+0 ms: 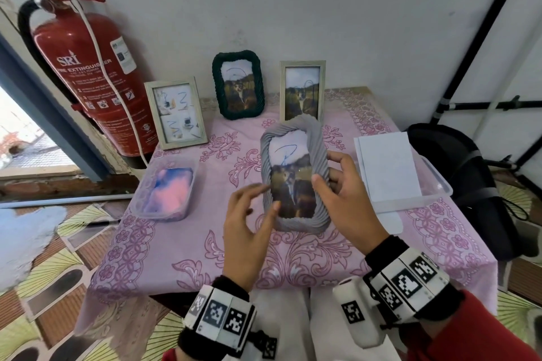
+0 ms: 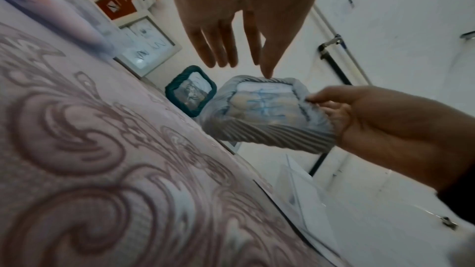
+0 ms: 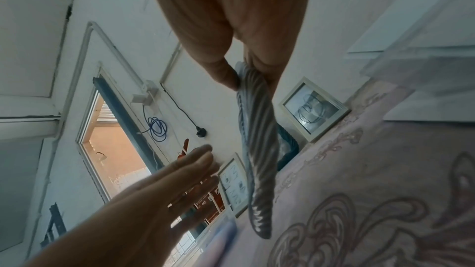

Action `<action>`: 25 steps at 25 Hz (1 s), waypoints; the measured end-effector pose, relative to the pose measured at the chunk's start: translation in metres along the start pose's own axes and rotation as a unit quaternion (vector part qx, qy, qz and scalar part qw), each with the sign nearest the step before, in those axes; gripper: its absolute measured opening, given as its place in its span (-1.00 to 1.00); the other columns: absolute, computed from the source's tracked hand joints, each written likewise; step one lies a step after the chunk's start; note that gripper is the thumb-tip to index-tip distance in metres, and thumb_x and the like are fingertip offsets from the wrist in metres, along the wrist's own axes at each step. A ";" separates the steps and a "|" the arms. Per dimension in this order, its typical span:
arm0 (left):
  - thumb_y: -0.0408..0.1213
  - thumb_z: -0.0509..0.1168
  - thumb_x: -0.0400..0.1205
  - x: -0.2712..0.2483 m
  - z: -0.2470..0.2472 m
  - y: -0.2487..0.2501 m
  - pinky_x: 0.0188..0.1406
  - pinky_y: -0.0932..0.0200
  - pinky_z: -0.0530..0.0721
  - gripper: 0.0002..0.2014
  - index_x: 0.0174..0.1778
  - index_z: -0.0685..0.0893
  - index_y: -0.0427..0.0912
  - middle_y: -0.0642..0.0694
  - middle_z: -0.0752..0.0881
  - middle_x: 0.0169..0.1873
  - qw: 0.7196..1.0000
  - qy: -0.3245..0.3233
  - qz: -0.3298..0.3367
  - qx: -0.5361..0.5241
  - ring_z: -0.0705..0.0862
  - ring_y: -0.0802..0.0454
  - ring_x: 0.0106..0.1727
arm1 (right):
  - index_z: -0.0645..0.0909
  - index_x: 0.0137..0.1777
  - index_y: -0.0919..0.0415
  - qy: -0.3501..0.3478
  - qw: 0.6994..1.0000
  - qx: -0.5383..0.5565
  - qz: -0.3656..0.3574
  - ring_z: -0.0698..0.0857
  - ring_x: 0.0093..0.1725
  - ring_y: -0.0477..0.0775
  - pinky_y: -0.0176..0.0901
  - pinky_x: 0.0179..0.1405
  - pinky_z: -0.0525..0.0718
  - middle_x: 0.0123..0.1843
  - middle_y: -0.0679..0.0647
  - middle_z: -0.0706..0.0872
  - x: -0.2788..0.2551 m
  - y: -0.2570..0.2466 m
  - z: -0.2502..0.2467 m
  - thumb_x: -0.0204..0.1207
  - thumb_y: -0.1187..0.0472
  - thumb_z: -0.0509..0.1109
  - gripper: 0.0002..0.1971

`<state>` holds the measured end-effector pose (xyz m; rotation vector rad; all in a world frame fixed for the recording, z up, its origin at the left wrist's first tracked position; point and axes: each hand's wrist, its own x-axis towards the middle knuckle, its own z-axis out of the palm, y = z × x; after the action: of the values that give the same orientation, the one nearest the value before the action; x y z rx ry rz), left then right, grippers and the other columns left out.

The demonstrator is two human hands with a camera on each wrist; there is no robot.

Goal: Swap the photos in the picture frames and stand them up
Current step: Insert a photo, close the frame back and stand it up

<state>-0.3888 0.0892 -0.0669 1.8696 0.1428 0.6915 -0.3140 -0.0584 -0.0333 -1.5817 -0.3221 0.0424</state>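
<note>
Over on the far left there's a glossy red fire extinguisher (image 1: 88,73) against the wall with a white cord draped down it, then a clear plastic tub (image 1: 165,189) with something soft and pink-blue inside, sitting on the pink tablecloth (image 1: 181,243) with its curly purple floral print. Behind the tub stands a flat pale wooden frame (image 1: 175,112) showing little sketches, and next along is a dark green frame (image 1: 238,84) with rounded corners and a twisted rope texture, also upright by the wall. My left hand (image 1: 249,226) is just floating with the fingers straight and loose, holding nothing, thumb tip about touching the edge of the grey frame (image 1: 294,176). That one's the ribbed, puffy oval-cornered frame, lifted off the table and tilted, landscape photo in it with a blue scribble on top. My right hand (image 1: 341,199) pinches its right side, thumb on the front, fingers behind. Behind it stands another plain pale wooden frame (image 1: 302,91) holding a similar photo, and furthest right a clear tray (image 1: 434,184) with white paper sheets (image 1: 387,167) on it.
</note>
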 end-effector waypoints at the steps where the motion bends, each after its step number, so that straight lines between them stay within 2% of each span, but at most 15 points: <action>1: -0.22 0.38 0.56 0.007 -0.003 -0.006 0.12 0.31 0.58 -0.63 0.29 0.56 0.08 0.07 0.55 0.24 1.000 0.007 -0.024 0.006 0.53 0.27 0.28 | 0.39 0.32 0.04 0.001 1.000 0.006 0.003 0.76 0.03 0.08 0.05 0.06 0.77 0.05 0.10 0.77 0.002 0.002 -0.001 0.61 0.31 0.27 -0.68; 3: -0.25 0.33 0.60 0.017 -0.007 -0.016 0.09 0.35 0.59 -0.49 0.45 0.37 0.12 0.03 0.51 0.32 0.994 -0.012 -0.101 -0.044 0.54 0.25 0.30 | 0.38 0.33 0.03 -0.001 1.000 0.018 0.011 0.75 0.07 0.02 -0.05 0.09 0.76 0.11 0.09 0.75 0.003 0.007 -0.001 0.63 0.31 0.24 -0.68; 6: -0.27 0.31 0.61 0.022 -0.008 -0.027 -0.14 0.32 0.72 -0.39 0.52 0.21 0.18 -0.09 0.68 0.12 0.959 -0.045 -0.202 -0.195 0.74 0.19 0.05 | 0.40 0.33 0.00 0.004 0.999 0.044 0.028 0.75 0.09 -0.04 -0.07 0.14 0.73 0.09 -0.03 0.76 0.004 0.015 0.001 0.64 0.30 0.23 -0.69; 8: -0.31 0.31 0.60 0.020 -0.006 -0.033 -0.09 0.15 0.76 -0.41 0.51 0.29 0.14 -0.17 0.75 0.05 0.935 -0.054 -0.242 -0.255 0.77 0.05 0.06 | 0.42 0.36 0.04 0.012 0.998 0.047 0.037 0.74 0.13 -0.01 -0.04 0.16 0.72 0.14 0.05 0.75 0.003 0.022 0.002 0.64 0.30 0.23 -0.68; 10: -0.36 0.33 0.57 0.018 -0.004 -0.039 0.01 0.00 0.76 -0.43 0.49 0.37 0.05 -0.22 0.77 0.06 0.926 -0.052 -0.253 -0.276 0.75 -0.08 0.12 | 0.41 0.42 0.11 0.010 0.998 0.032 0.053 0.72 0.16 0.03 -0.07 0.17 0.70 0.19 0.11 0.73 0.004 0.030 0.002 0.64 0.27 0.24 -0.64; 12: -0.40 0.34 0.55 0.017 -0.004 -0.044 -0.03 0.04 0.77 -0.44 0.47 0.41 -0.01 -0.23 0.79 0.02 0.925 -0.033 -0.250 -0.284 0.77 -0.06 0.07 | 0.39 0.46 0.15 0.000 0.997 0.010 0.073 0.71 0.10 -0.01 -0.22 0.09 0.71 0.16 0.11 0.71 0.005 0.040 0.002 0.63 0.25 0.26 -0.60; 13: -0.43 0.34 0.55 0.017 -0.005 -0.046 -0.08 0.10 0.78 -0.44 0.47 0.41 -0.02 -0.23 0.79 0.00 0.928 -0.024 -0.247 -0.280 0.78 -0.02 0.03 | 0.38 0.48 0.15 -0.009 0.996 -0.006 0.084 0.70 0.04 -0.03 -0.30 0.03 0.71 0.12 0.08 0.69 0.006 0.045 0.001 0.61 0.25 0.29 -0.57; 15: -0.47 0.33 0.56 0.018 -0.007 -0.051 -0.15 0.17 0.77 -0.44 0.47 0.41 -0.04 -0.24 0.78 -0.01 0.936 -0.018 -0.241 -0.258 0.79 0.04 -0.04 | 0.38 0.48 0.14 -0.040 0.991 -0.069 0.103 0.67 -0.04 -0.04 -0.29 -0.02 0.69 0.04 0.00 0.65 0.007 0.054 -0.001 0.53 0.26 0.40 -0.48; 17: -0.47 0.33 0.57 0.017 -0.009 -0.055 -0.15 0.17 0.77 -0.44 0.48 0.40 -0.05 -0.29 0.75 0.02 0.942 -0.024 -0.243 -0.232 0.79 0.04 -0.04 | 0.39 0.47 0.10 -0.067 0.981 -0.142 0.111 0.63 -0.10 -0.11 -0.34 -0.07 0.64 0.00 -0.09 0.61 0.008 0.063 -0.003 0.43 0.26 0.50 -0.39; 19: -0.45 0.34 0.57 0.018 -0.012 -0.060 -0.10 0.14 0.77 -0.42 0.50 0.38 -0.04 -0.30 0.73 0.05 0.946 -0.038 -0.250 -0.203 0.77 -0.03 0.00 | 0.41 0.46 0.10 -0.070 0.975 -0.186 0.102 0.59 -0.12 -0.16 -0.47 -0.14 0.57 0.04 0.00 0.59 0.009 0.070 -0.003 0.38 0.24 0.55 -0.35; 21: -0.43 0.35 0.56 0.019 -0.014 -0.064 -0.14 0.20 0.76 -0.40 0.51 0.36 -0.03 -0.28 0.71 0.05 0.948 -0.055 -0.253 -0.186 0.75 -0.04 0.01 | 0.43 0.46 0.11 -0.066 0.971 -0.213 0.084 0.56 -0.13 -0.17 -0.56 -0.18 0.54 0.07 0.11 0.55 0.010 0.074 -0.003 0.36 0.23 0.57 -0.34; 22: -0.43 0.36 0.55 0.020 -0.014 -0.066 -0.15 0.25 0.75 -0.39 0.51 0.36 -0.04 -0.27 0.69 0.08 0.952 -0.061 -0.247 -0.171 0.74 -0.01 0.02 | 0.43 0.46 0.12 -0.064 0.969 -0.225 0.076 0.54 -0.14 -0.20 -0.61 -0.18 0.52 0.06 0.10 0.52 0.011 0.076 -0.003 0.36 0.22 0.57 -0.34; 23: -0.42 0.38 0.54 0.021 -0.013 -0.068 -0.10 0.28 0.74 -0.40 0.50 0.38 -0.06 -0.24 0.65 0.13 0.961 -0.064 -0.233 -0.131 0.72 0.00 0.03 | 0.43 0.46 0.13 -0.064 0.967 -0.238 0.071 0.53 -0.14 -0.23 -0.63 -0.16 0.50 0.04 0.07 0.49 0.012 0.077 -0.004 0.36 0.21 0.57 -0.34; 25: -0.39 0.43 0.51 0.022 -0.011 -0.070 0.14 0.19 0.68 -0.41 0.46 0.42 -0.13 -0.13 0.47 0.19 0.980 -0.058 -0.190 0.003 0.64 -0.05 0.12 | 0.42 0.48 0.14 -0.069 0.962 -0.255 0.074 0.51 -0.16 -0.25 -0.60 -0.11 0.47 0.03 0.06 0.46 0.013 0.078 -0.004 0.37 0.21 0.56 -0.34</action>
<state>-0.3609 0.1353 -0.1179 1.8145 0.4148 0.3196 -0.2871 -0.0592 -0.1082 -2.1195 -0.3392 0.2002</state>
